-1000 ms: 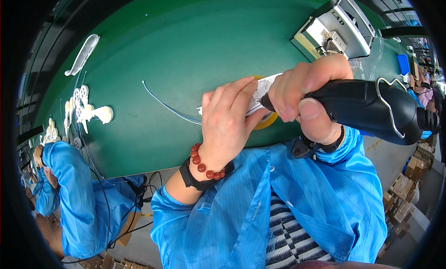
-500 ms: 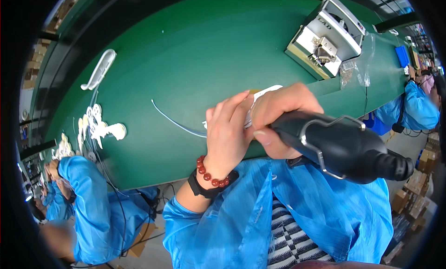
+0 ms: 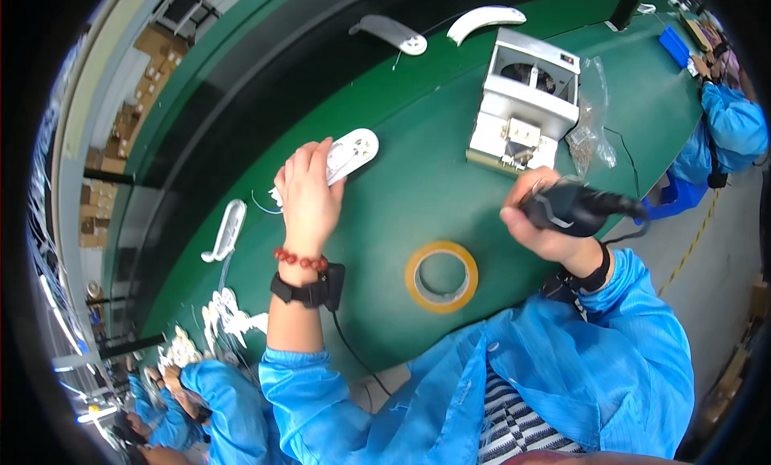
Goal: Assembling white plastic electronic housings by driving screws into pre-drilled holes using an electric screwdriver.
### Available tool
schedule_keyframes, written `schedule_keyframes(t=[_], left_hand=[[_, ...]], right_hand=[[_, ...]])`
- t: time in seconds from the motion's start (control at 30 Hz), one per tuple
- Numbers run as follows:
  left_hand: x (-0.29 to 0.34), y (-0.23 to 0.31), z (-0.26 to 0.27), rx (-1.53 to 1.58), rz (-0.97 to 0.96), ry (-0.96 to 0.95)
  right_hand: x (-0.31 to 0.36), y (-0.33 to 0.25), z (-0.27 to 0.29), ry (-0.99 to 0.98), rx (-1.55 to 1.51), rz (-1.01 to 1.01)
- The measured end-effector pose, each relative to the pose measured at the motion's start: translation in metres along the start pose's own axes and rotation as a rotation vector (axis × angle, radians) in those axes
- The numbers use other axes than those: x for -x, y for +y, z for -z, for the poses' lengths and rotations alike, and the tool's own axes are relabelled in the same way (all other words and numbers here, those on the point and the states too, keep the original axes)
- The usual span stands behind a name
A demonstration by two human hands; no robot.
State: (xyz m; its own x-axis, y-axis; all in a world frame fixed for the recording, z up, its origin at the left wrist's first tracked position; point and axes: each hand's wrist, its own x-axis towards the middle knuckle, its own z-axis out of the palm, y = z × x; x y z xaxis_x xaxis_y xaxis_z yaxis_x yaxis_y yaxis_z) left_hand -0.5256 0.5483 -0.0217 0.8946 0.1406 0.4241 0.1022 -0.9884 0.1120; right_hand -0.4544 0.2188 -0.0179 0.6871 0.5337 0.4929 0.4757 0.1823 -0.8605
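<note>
My left hand, with a red bead bracelet and a black strap at the wrist, grips a long white plastic housing on the far left of the green table. The fingers lie over its near part. Its rounded end shows small fittings inside, and a thin pale wire sticks out beside the hand. At the right, my right hand is wrapped round a black electric screwdriver with a metal hanging loop and a cable. The screwdriver's tip is hidden; it is close to a silver screw feeder.
A yellow tape roll lies between my arms. White curved shells rest at the far edge, another at the left near a heap of white parts. A clear bag of screws sits beside the feeder. Co-workers in blue sit both sides.
My hands have come apart: the left has moved away and left with the housing, the right to the right with the screwdriver, near the feeder. The view has shifted, and the tape roll is uncovered.
</note>
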Motion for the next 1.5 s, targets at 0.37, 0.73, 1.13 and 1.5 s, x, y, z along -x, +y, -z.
schedule_keyframes(t=[0.37, 0.73, 1.13, 1.5], left_hand=[[-0.196, 0.02, -0.078, -0.169, -0.118, -0.213], [-0.28, 0.104, -0.176, -0.374, -0.299, 0.005], [-0.172, 0.034, 0.004, 0.517, 0.104, 0.842], [0.116, 0.025, 0.195, 0.222, 0.249, 0.676]], right_hand=[[0.008, 0.022, 0.013, -0.107, -0.01, 0.193], [0.009, 0.031, 0.035, -0.078, -0.233, 0.135], [0.013, 0.026, 0.025, -0.164, -0.015, 0.103], [0.013, 0.005, 0.012, -0.035, -0.068, -0.023]])
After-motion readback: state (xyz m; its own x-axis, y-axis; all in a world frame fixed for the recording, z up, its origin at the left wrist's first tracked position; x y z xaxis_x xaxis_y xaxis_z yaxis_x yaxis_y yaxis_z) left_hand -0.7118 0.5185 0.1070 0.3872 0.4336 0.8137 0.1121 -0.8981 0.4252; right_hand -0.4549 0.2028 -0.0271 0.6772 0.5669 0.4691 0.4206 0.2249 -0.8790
